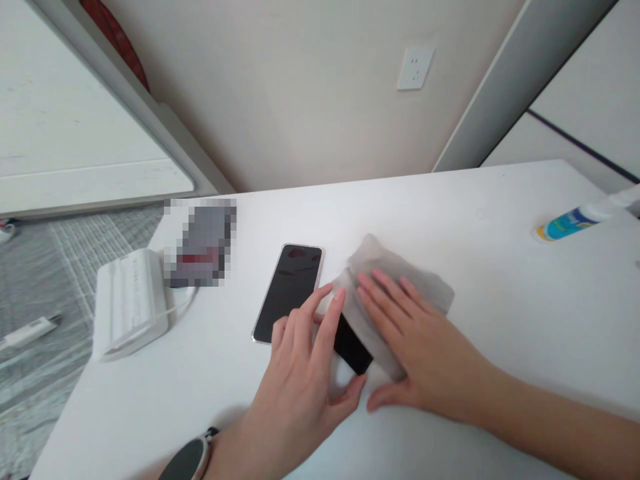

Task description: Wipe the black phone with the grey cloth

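Observation:
My left hand [305, 373], a watch [187, 460] on its wrist, steadies a glossy black slab [353, 347] that looks like a phone. Its thumb is at the near corner and its index finger reaches the far side. A thin grey cloth [377, 257] covers most of that slab. On top of the cloth my right hand [415, 327] lies flat, fingers stretched out and pressing down. Just left of the slab, a phone [290, 287] in a clear case rests screen up, partly behind my left fingers.
All this is on a white table [480, 220]. A white power bank [131, 303] with a cable stands at the left edge, near a pixelated device [205, 243]. A blue-labelled spray bottle [575, 223] lies at the right. Behind is a wall with a socket [416, 67].

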A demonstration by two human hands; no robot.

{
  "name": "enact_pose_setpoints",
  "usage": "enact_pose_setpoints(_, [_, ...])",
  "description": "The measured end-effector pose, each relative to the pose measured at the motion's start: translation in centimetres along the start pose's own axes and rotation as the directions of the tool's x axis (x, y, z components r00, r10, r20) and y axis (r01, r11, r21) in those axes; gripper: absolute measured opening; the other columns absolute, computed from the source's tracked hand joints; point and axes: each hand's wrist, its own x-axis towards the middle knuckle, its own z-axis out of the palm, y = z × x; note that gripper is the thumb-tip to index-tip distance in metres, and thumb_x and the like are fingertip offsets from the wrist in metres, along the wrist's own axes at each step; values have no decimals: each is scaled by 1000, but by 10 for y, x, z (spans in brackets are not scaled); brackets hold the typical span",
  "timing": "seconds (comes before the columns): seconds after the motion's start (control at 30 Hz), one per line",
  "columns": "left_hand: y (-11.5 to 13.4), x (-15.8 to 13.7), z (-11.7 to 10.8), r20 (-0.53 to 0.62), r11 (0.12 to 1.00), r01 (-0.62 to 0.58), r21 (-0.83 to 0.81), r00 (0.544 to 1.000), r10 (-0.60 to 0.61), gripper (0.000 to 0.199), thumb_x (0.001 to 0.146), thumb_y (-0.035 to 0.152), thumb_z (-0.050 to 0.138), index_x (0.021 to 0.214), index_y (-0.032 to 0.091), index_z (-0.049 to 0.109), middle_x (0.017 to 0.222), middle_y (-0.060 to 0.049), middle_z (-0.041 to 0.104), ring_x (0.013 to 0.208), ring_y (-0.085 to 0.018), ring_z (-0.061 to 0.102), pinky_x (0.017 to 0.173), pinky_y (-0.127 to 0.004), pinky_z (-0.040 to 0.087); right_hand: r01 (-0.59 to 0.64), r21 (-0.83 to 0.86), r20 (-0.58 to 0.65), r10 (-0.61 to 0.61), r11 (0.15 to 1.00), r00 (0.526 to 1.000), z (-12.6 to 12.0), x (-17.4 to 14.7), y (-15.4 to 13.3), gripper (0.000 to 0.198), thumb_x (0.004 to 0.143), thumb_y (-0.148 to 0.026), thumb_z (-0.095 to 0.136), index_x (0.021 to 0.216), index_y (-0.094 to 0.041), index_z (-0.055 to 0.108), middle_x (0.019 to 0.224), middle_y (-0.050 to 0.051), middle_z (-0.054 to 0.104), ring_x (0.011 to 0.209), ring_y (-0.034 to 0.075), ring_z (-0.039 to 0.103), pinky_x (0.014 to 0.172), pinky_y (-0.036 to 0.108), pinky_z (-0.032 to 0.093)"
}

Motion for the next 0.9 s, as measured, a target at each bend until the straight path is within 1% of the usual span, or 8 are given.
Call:
enact_pose_setpoints(0.1, [0,0,0,-2,1000,-13,17,1000,13,109,84,28,73,166,17,3,158,-24,37,142,-40,42,106,-53,42,189,81,69,-195,979,978,0,1,-4,115,86,-92,24,165,-8,19,171,13,23,159,29,23,128,48,23])
enact_pose_setpoints(0.27, [0,0,0,-8,1000,-10,24,1000,10,104,88,34,72,166,17,6,159,-24,37,137,-40,46,104,-52,44,-104,-39,-12,104,994,995,-4,3,8,109,90,-87,34,163,-6,25,171,18,23,159,37,21,126,60,20])
enact_pose_setpoints(0.4, [-1,0,0,-4,1000,-11,22,1000,11,109,82,25,73,166,15,4,158,-24,37,142,-40,42,107,-52,42,165,75,52,-169,983,984,-2,3,-6,116,86,-92,23,164,-5,21,171,14,23,160,30,19,129,51,19])
enact_pose_setpoints(0.47, [-1,0,0,-3,1000,-11,19,1000,11,109,82,25,72,166,15,4,158,-24,37,142,-40,41,107,-52,42,219,106,73,-227,970,971,-2,4,-4,109,90,-88,23,164,-8,21,171,11,24,159,25,23,130,45,19])
enact_pose_setpoints(0.63, [-1,1,0,-8,1000,0,12,1000,0,103,87,32,72,166,17,7,157,-24,38,139,-39,45,104,-51,44,-126,-28,-19,125,992,992,-6,5,16,108,91,-85,35,163,-5,23,170,19,23,159,36,20,127,61,19])
enact_pose_setpoints(0.7, [-1,1,0,-10,1000,-6,11,1000,6,105,86,31,72,166,17,6,158,-24,38,141,-39,43,105,-51,43,-43,12,1,43,999,999,-5,3,9,116,86,-90,32,163,-4,22,171,19,22,160,37,17,128,60,17])
enact_pose_setpoints(0.8, [-2,-1,1,-9,1000,-17,13,1000,17,108,84,27,72,166,16,3,158,-24,37,143,-39,41,107,-51,42,212,138,72,-223,967,972,-2,1,-3,115,86,-91,25,164,-7,19,171,13,23,160,28,20,131,47,16])
enact_pose_setpoints(0.9, [-2,-1,0,-8,1000,-4,17,1000,4,107,85,30,73,166,17,5,159,-23,37,139,-39,44,106,-51,43,110,85,63,-116,990,991,-3,3,4,106,92,-85,29,164,-8,21,172,13,23,159,26,23,131,46,17])
